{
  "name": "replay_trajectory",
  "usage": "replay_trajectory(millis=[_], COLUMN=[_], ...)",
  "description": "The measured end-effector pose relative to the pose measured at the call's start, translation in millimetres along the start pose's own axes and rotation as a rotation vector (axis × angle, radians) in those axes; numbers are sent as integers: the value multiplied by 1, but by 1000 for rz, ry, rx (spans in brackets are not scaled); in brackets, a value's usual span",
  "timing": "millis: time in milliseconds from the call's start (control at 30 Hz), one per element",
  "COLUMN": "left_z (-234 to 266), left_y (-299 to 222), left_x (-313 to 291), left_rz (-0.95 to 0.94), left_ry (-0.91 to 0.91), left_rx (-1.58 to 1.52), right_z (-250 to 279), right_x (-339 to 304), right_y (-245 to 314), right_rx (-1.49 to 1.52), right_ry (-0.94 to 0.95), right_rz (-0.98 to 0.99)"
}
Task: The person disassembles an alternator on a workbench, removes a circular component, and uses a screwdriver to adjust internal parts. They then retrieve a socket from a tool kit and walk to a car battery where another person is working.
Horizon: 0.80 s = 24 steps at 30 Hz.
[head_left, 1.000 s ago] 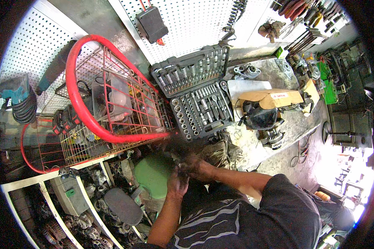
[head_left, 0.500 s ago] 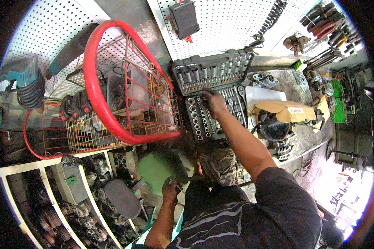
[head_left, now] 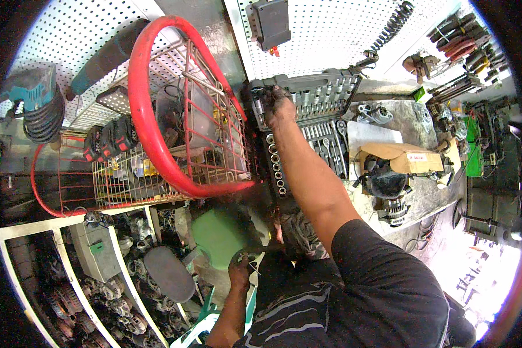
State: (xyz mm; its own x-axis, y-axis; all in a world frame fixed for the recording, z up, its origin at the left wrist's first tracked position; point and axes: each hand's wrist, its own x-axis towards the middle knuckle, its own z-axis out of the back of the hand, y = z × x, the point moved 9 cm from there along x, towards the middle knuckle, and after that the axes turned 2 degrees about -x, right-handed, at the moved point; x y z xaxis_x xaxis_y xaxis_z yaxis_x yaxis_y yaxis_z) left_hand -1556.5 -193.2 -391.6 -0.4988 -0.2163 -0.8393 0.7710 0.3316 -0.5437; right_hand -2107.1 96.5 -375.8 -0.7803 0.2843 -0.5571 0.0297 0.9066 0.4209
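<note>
A black socket set case stands open on the bench, with metal sockets in its raised lid and lower tray. My right hand reaches to the left end of the lid, its fingers curled among the long sockets. Whatever sits between those fingers is hidden. Below the forearm, a column of ring-shaped sockets and several wrenches show in the tray. My left hand is low in front of my body, closed round a small item with a thin shiny metal end; its kind is unclear.
A red-rimmed wire basket stands close on the left, holding battery packs. A cardboard box and a metal motor part lie on the bench at right. Shelves of used parts and a green seat are lower left.
My right hand has moved up and left from the lower tray to the case's lid. My left hand has stayed low, nearly in place. The view has shifted slightly.
</note>
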Motion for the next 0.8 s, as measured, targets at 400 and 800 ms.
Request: replay_trajectory(millis=[400,800], left_z=[-90,-136], left_y=[-124,-124], left_x=[-35,-77], left_rz=[-431,-512], left_ry=[223,300], left_rx=[239,655], right_z=[120,177], right_x=[-255,-398], right_y=[20,55], right_rx=[-1767,-1527], right_ry=[665,657], right_rz=[-158,-147])
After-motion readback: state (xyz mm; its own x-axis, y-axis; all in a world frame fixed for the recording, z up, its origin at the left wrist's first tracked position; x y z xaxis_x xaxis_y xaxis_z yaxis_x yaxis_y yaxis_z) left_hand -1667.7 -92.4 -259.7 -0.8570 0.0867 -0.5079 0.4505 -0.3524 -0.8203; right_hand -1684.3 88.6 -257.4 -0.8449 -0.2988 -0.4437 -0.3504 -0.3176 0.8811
